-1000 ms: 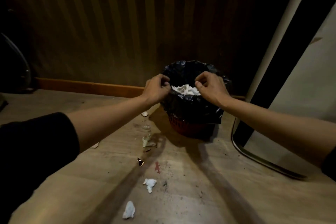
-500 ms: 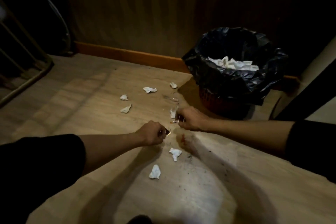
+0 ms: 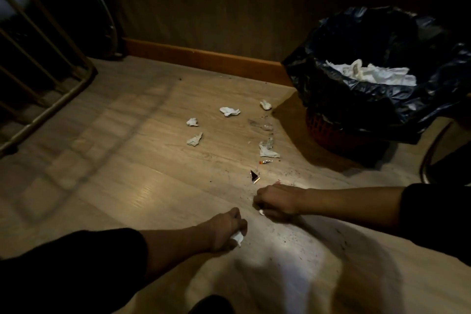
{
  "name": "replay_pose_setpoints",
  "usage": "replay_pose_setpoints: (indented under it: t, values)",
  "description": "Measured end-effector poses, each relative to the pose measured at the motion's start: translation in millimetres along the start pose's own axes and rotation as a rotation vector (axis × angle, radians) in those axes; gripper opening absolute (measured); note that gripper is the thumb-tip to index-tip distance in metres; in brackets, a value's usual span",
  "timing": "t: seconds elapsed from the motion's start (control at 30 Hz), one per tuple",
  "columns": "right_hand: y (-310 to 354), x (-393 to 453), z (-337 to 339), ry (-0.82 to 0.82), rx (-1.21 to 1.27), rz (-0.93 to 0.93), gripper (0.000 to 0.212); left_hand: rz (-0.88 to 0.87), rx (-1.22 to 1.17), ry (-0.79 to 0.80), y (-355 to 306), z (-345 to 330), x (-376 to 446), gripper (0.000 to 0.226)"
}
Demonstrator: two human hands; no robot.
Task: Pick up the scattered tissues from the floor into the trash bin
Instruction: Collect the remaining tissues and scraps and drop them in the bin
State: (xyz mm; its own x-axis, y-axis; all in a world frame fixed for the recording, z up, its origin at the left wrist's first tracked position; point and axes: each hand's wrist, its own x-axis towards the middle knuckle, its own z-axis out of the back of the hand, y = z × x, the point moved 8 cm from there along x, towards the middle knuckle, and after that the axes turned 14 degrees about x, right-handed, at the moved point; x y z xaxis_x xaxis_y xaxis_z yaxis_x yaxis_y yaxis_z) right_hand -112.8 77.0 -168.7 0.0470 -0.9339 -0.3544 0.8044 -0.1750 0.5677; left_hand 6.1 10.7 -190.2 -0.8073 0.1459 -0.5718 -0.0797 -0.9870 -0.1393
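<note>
My left hand point(image 3: 225, 229) is down on the wooden floor, fingers closed around a white crumpled tissue point(image 3: 237, 237). My right hand point(image 3: 276, 201) rests a little further right, closed on another tissue point(image 3: 261, 212) of which only a white corner shows. Several more tissues lie further away: one point(image 3: 230, 111), another point(image 3: 192, 122), a third point(image 3: 194, 139), and others near the bin point(image 3: 267, 151) point(image 3: 265, 104). The red trash bin point(image 3: 328, 131), lined with a black bag point(image 3: 356, 99), stands at the right and holds white tissues point(image 3: 369, 74).
Small wrapper scraps point(image 3: 254, 177) point(image 3: 265, 162) and a clear plastic bit point(image 3: 262, 126) lie among the tissues. A metal-barred frame point(image 3: 46, 64) stands at the left. A wooden skirting board point(image 3: 204, 60) runs along the back wall. A curved dark cable or leg point(image 3: 428, 155) is right of the bin.
Both hands came down from the bin rim to the floor, then pulled nearer to me. Each has closed on one of the two closest tissues.
</note>
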Motion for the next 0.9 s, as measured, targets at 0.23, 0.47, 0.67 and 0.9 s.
replay_pose_setpoints:
  t: [0.23, 0.47, 0.67, 0.9]
  values:
    - [-36.7, 28.4, 59.0, -0.307, 0.12, -0.187, 0.035, 0.185, -0.098, -0.24, 63.8, 67.7, 7.8, 0.022]
    - [-41.2, 42.2, 53.3, -0.233, 0.092, -0.204, 0.015, 0.399, -0.265, -0.441, 150.1, 103.6, -11.3, 0.018]
    - [-52.3, 26.7, 53.8, -0.287, 0.115, -0.255, 0.006, 0.618, -0.263, -0.512, 221.8, 123.0, -10.8, 0.021]
    - [-91.7, -0.4, 85.7, -0.523, 0.348, -0.439, 0.02, 0.667, -0.304, -0.521, 260.1, 132.2, 23.7, 0.026]
